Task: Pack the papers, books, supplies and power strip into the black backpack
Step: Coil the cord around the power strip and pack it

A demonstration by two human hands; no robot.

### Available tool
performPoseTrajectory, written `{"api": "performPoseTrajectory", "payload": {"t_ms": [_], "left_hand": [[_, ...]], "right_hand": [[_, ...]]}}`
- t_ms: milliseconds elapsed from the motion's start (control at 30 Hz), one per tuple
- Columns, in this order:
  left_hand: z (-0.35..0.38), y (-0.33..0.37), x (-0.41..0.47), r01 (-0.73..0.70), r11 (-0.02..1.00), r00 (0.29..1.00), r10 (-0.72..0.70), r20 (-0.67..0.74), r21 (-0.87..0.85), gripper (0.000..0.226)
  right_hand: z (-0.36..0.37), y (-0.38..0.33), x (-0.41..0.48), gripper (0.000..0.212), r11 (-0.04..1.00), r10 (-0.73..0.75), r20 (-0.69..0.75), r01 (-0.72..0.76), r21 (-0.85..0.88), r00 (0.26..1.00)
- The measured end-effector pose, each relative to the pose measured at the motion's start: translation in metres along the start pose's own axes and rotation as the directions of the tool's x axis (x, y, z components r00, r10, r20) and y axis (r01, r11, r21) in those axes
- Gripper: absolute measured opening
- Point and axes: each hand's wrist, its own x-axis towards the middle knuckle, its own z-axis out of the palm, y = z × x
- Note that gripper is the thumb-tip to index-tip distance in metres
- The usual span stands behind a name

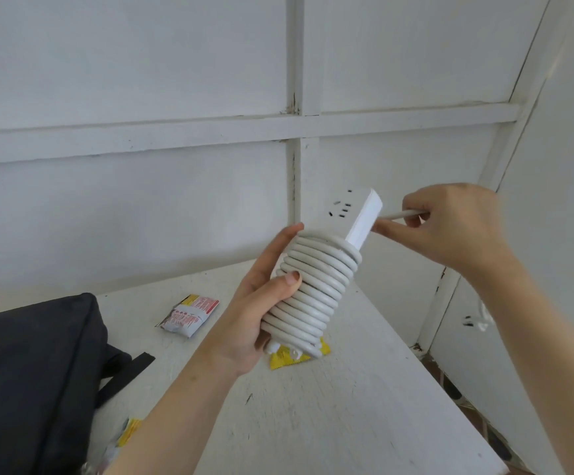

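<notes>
I see a white painted desk (347, 406), scuffed in places. The black backpack (28, 371) lies on its left side, a strap (131, 368) trailing right. A red-and-white packet (187, 315) lies farther back, a yellow packet (289, 358) lies mid-desk, and a second yellow packet (129, 431) lies near, beside the backpack.

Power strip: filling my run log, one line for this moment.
left hand: grips coiled power strip | right hand: pinches loose cord | black backpack: on table | power strip: not packed
</notes>
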Motion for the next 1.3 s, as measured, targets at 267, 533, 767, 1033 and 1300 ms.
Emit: {"api": "performPoseTrajectory", "payload": {"t_ms": [267,533,767,1033,1300], "left_hand": [[-0.023,0.043,-0.008,-0.182,0.980,0.959,0.195,-0.205,0.081,0.066],[-0.049,0.056,-0.041,-0.157,0.870,0.876,0.341,-0.341,0.467,0.057],[-0.066,0.065,-0.077,-0.090,0.672,0.849,0.437,-0.296,0.735,0.058],[-0.082,0.072,-0.106,0.018,0.410,0.804,0.536,-0.257,0.912,0.063],[-0.089,0.084,-0.116,0.227,0.200,0.812,0.501,-0.298,0.953,0.067]], "right_hand": [[-0.004,-0.068,0.009,0.046,0.990,-0.113,-0.046,0.116,0.079,0.993],[-0.003,-0.125,0.009,0.024,0.968,-0.233,0.042,0.228,0.101,0.972],[0.002,-0.164,0.001,0.030,0.936,-0.276,0.165,0.226,0.268,0.947],[-0.010,-0.194,-0.006,0.021,0.913,-0.314,0.312,0.195,0.358,0.897],[-0.019,-0.206,-0.016,0.024,0.763,-0.354,0.394,0.018,0.646,0.848]]}}
